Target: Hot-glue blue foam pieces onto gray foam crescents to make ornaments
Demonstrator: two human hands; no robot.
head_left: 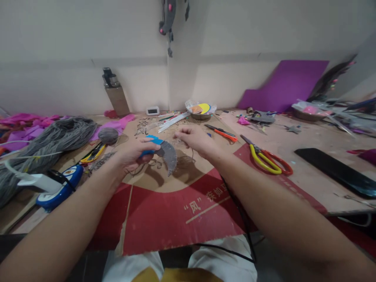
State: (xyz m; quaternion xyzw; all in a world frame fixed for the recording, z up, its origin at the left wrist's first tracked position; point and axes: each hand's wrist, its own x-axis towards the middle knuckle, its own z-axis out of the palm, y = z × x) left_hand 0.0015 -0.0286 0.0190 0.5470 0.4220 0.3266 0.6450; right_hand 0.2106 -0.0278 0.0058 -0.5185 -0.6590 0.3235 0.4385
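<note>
Two bare hands work above the bench (pixel 315 137), a little left of its middle, over a red and tan cardboard sheet (pixel 164 213) that reaches the near edge. The left hand (pixel 133 156) is clamped on a crescent (pixel 169 155), with thumb above and fingers beneath its blue end; the grey, ridged end sticks out free, its tip pointing toward the near edge. The right hand (pixel 195 141) stands apart from the crescent, just beside it, its fingertips drawn together. A thin grey strand (pixel 192 156) hangs by that hand, but whether the fingers pinch it cannot be made out.

The crescent looks light, likely stiff enough to keep its curve when held at one end, yet thin enough to bend or crease under a hard squeeze. The grey ridges look like close turns of yarn, which could slide or bunch if rubbed, most of all toward the narrow tip. The smooth blue end seems the better hold: broad, flat and clear of the ridges, suited to a light pinch. The strand should be soft and limp, easy to snag, and best taken near the crescent under gentle tension. A grey yarn ball (pixel 108 136) lies toward the bench's far left corner, likely soft and apt to roll.
</note>
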